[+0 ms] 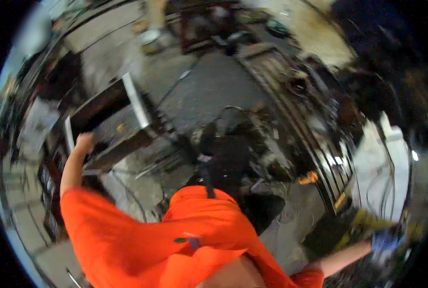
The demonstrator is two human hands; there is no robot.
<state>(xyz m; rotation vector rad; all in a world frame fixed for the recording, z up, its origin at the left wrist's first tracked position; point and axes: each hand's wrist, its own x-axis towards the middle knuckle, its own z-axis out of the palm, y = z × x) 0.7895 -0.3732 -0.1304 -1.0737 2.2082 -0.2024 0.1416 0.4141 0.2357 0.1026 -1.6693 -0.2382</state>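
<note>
My left hand (85,143) is bare and closed in a fist. It is at the left end of a rectangular open frame (136,100) with pale edges and a dark inside. Whether the fingers grip the frame's edge or something small, I cannot make out. Far out to the lower right, my right hand (387,244) shows blue-grey, as if gloved, and is smeared by motion. Its fingers cannot be told apart. It is nearest to a yellow-green crumpled thing (367,222) and a white panel (382,168) with dark cables across it.
Long parallel metal bars (290,115) run along the right side, with an orange object (308,178) beside them. A round pale-topped container (150,38) stands at the back. A dark seat-like shape (264,211) is close to my body. Cables and scraps lie on the floor.
</note>
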